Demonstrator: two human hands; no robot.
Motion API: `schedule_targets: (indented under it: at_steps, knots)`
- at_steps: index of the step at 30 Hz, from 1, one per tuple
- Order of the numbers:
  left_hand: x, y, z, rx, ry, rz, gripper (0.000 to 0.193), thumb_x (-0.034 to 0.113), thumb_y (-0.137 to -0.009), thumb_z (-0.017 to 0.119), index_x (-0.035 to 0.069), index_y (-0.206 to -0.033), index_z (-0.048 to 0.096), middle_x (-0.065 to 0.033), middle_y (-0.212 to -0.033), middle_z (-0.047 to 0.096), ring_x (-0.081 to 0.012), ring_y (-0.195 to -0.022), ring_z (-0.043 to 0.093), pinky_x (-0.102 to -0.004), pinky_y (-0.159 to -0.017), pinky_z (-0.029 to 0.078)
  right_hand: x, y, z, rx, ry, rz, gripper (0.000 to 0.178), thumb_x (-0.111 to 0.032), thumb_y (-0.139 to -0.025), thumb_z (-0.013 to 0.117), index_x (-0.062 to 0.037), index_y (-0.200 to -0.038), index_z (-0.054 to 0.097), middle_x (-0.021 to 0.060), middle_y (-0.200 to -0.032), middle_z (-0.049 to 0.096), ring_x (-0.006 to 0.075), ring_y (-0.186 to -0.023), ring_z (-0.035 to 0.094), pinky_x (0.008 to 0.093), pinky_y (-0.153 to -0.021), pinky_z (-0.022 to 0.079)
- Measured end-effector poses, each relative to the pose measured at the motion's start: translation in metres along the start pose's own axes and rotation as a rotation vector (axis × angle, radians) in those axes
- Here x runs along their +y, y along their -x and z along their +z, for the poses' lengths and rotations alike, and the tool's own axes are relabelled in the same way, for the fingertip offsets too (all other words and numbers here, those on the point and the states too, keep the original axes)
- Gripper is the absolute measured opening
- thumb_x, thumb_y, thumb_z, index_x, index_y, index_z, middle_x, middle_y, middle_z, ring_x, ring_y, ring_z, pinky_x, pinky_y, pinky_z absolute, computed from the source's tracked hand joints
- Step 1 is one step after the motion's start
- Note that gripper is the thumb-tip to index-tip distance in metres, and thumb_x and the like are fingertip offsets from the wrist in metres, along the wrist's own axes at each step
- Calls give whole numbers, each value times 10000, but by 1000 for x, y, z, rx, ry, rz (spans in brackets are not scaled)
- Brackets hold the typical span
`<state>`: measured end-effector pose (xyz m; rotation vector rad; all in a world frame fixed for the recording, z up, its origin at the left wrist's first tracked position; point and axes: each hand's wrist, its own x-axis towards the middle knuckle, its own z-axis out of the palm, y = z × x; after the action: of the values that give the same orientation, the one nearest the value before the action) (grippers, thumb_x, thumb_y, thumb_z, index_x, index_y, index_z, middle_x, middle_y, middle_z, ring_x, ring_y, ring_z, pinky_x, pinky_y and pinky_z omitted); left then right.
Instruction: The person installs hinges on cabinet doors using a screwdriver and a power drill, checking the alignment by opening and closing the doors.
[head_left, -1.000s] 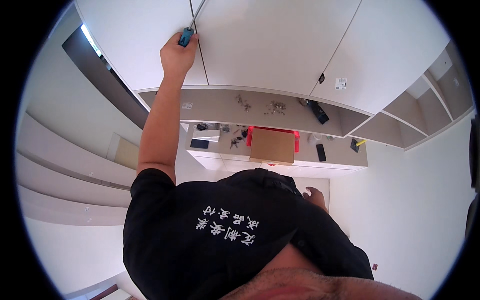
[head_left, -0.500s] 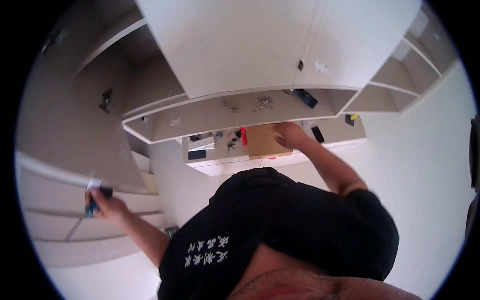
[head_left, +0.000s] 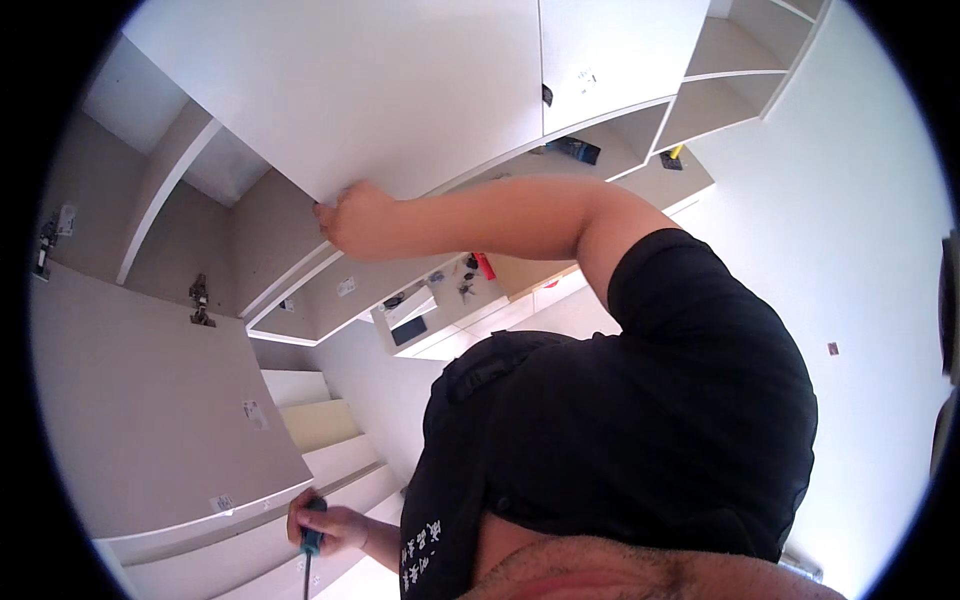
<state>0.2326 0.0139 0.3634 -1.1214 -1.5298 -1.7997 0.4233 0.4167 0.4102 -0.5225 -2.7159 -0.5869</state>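
Observation:
In my left hand [head_left: 342, 528], low on the left, is a screwdriver [head_left: 312, 537] with a dark and teal handle, its thin shaft pointing down. The fingers are closed round the handle, just off the lower edge of an open grey-brown cabinet door [head_left: 150, 400]. My right arm reaches across to the left. There my right hand [head_left: 362, 220] has its fingers bent round the lower left corner of a closed white cabinet door [head_left: 380, 90]. Metal hinges [head_left: 201, 302] show on the open door's upper edge, next to the cabinet opening.
Below the doors runs an open shelf [head_left: 330, 305] with a blue tool or pack [head_left: 575, 150] on it. A lower counter carries a cardboard box [head_left: 530, 275], a red item [head_left: 484, 265], a dark phone-like slab [head_left: 409, 331] and small hardware. White drawer fronts [head_left: 350, 500] stand at lower left.
My right hand has left the cardboard box and moved up and left onto the white door's corner. My left hand, still holding the screwdriver, appears lower and further right; the view has turned.

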Motion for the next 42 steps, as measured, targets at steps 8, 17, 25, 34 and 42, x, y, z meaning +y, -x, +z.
schedule_targets:
  at_steps: [8,17,25,34,42]
  knots:
    - [-61,35,144,-480,599,-496,353,405,-1014,594,54,-1009,551,-64,-717,573,-163,-625,552,-305,-546,463,-44,32,-21,240,-185,-23,172,-199,-797,681,-62,-900,665,92,-866,612,255,-729,680,408,-570,539]
    - [-80,57,241,-932,766,-580,371,232,-1020,548,51,-1331,460,-62,-914,573,-140,-707,548,-284,-606,473,-44,252,-150,224,-520,-261,209,-231,-913,659,-114,-1087,673,50,-1136,707,217,-841,687,368,-655,549]
    - [-51,43,333,-980,860,-542,439,187,-1002,654,2,-1383,536,-67,-1063,664,-106,-819,586,-264,-751,514,-7,381,-124,244,-797,864,207,-205,-970,637,-81,-1130,679,96,-1099,724,224,-980,703,405,-752,565]
    - [-24,5,431,-1071,638,-119,451,17,-934,690,81,-1374,612,-55,-1262,612,-145,-1051,591,-259,-907,504,91,299,-15,437,-230,752,297,-246,-943,674,-70,-1182,658,118,-1141,700,255,-1028,685,433,-807,556]
    - [-24,-4,471,-1164,633,-510,481,-19,-881,736,81,-1341,632,-46,-1283,645,-152,-1165,584,-279,-1020,461,127,268,52,498,-8,639,386,-283,-919,708,-60,-1227,640,137,-1178,677,282,-1071,669,458,-856,549]
